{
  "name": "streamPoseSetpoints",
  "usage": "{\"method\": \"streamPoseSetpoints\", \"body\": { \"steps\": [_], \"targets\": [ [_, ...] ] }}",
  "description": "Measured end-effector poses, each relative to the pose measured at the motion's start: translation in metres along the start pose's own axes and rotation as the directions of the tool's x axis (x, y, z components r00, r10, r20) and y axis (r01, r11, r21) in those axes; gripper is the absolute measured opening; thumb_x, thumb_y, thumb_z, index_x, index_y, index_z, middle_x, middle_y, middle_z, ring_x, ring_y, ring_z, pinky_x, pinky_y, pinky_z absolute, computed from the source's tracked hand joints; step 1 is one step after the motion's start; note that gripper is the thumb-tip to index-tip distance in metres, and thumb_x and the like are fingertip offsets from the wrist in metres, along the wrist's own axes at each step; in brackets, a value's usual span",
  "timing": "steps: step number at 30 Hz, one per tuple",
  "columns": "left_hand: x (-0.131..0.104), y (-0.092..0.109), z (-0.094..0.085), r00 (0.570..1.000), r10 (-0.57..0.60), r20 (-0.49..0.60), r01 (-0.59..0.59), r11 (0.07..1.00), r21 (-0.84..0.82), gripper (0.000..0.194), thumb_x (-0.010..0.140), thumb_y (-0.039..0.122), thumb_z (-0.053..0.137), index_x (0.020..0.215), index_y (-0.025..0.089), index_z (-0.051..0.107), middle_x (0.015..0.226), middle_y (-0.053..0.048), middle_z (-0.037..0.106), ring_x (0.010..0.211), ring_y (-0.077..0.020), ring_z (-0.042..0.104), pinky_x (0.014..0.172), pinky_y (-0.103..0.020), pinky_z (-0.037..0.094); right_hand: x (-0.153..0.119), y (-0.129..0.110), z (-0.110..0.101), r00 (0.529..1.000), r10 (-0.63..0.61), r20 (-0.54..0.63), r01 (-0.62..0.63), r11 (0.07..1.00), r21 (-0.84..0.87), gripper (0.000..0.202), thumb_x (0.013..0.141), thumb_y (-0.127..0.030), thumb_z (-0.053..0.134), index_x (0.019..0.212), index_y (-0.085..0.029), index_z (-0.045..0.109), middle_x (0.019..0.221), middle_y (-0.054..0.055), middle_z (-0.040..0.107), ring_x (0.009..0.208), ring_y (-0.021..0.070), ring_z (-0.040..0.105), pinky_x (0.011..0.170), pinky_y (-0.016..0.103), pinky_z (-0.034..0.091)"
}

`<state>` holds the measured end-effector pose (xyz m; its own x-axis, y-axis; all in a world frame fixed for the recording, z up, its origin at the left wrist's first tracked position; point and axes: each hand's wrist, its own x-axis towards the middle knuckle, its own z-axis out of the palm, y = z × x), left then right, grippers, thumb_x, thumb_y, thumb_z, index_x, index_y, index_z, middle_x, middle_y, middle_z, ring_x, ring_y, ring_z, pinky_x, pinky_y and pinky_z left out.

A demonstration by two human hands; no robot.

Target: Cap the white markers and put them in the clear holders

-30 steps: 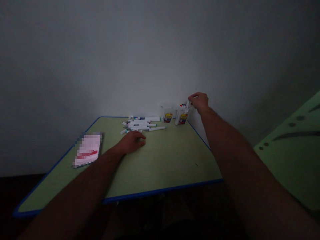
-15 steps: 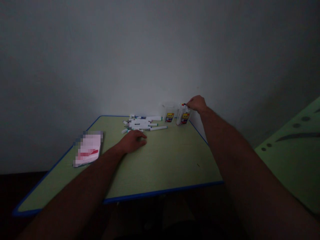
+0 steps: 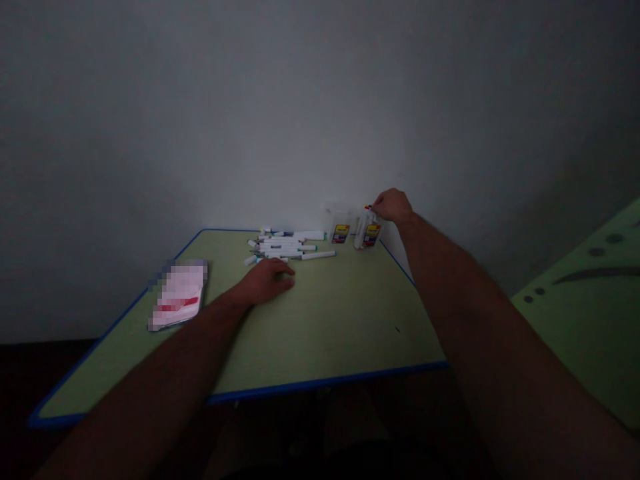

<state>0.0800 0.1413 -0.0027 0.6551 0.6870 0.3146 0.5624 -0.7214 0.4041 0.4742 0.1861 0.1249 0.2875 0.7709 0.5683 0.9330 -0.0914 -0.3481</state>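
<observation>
My right hand (image 3: pixel 393 205) is at the mouth of a clear plastic marker case (image 3: pixel 371 235) with a yellow label. Its fingertips are pinched on a marker there, next to red and yellow marker ends (image 3: pixel 368 207); most of that marker is hidden. My left hand (image 3: pixel 267 280) rests on the table with fingers loosely apart and holds nothing. Just beyond it lies a loose pile of white markers (image 3: pixel 285 247), several of them side by side. A second clear case (image 3: pixel 341 227), with a similar label, stands left of the first.
The light green table (image 3: pixel 320 333) has a blue edge and meets a grey wall (image 3: pixel 300 120) at the back. A flat pinkish object (image 3: pixel 180 293), partly pixelated, lies at the left. Another green surface (image 3: pixel 590 320) with dark markings is at the right.
My right hand stays at the case mouth, with only a slight shift against it. My left hand and the marker pile have not moved; the view has shifted slightly.
</observation>
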Motion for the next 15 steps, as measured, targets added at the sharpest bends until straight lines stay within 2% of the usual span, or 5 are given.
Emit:
{"method": "streamPoseSetpoints", "body": {
  "steps": [2, 4, 11, 15],
  "targets": [
    [0.0002, 0.0002, -0.0002, 1.000, 0.001, 0.006, -0.001, 1.000, 0.002, 0.040, 0.083, 0.046, 0.061, 0.106, 0.018, 0.078, 0.113, -0.013, 0.074, 0.104, -0.0268, 0.069, 0.098, -0.041, 0.051, -0.0017, -0.0056, -0.0043, 0.995, 0.039, 0.092, -0.029, 0.993, -0.112, 0.010, 0.069, -0.019, 0.083, 0.073, -0.013, 0.077, 0.084, 0.014, 0.074, 0.092, 0.0316, 0.072, 0.091, 0.049, 0.056],
    [0.0004, 0.0010, -0.0009, 1.000, 0.007, 0.011, -0.007, 1.000, 0.002, 0.040, 0.084, 0.045, 0.061, 0.107, 0.018, 0.078, 0.113, -0.013, 0.074, 0.104, -0.0269, 0.069, 0.098, -0.041, 0.051, -0.0023, -0.0090, -0.0069, 0.991, 0.056, 0.124, -0.035, 0.986, -0.160, 0.014, 0.072, -0.024, 0.083, 0.078, -0.013, 0.079, 0.089, 0.015, 0.075, 0.094, 0.0317, 0.072, 0.092, 0.049, 0.056],
    [0.0001, 0.0016, -0.0017, 1.000, 0.003, 0.009, -0.003, 1.000, -0.003, 0.036, 0.083, 0.045, 0.061, 0.105, 0.022, 0.078, 0.113, -0.011, 0.075, 0.105, -0.0257, 0.069, 0.099, -0.040, 0.051, 0.0007, -0.0051, -0.0033, 0.996, 0.022, 0.092, -0.003, 0.980, -0.197, 0.016, 0.071, -0.029, 0.084, 0.077, -0.016, 0.079, 0.086, 0.012, 0.076, 0.087, 0.0281, 0.073, 0.087, 0.044, 0.059],
    [0.0005, 0.0007, -0.0004, 1.000, -0.001, 0.008, 0.001, 1.000, -0.010, 0.038, 0.083, 0.045, 0.062, 0.106, 0.020, 0.078, 0.115, -0.012, 0.074, 0.106, -0.0257, 0.068, 0.100, -0.040, 0.050, -0.0010, -0.0064, -0.0038, 0.995, 0.040, 0.096, -0.019, 0.979, -0.202, 0.018, 0.073, -0.032, 0.084, 0.080, -0.016, 0.080, 0.091, 0.013, 0.077, 0.091, 0.0292, 0.073, 0.089, 0.045, 0.058]
  ]
}}
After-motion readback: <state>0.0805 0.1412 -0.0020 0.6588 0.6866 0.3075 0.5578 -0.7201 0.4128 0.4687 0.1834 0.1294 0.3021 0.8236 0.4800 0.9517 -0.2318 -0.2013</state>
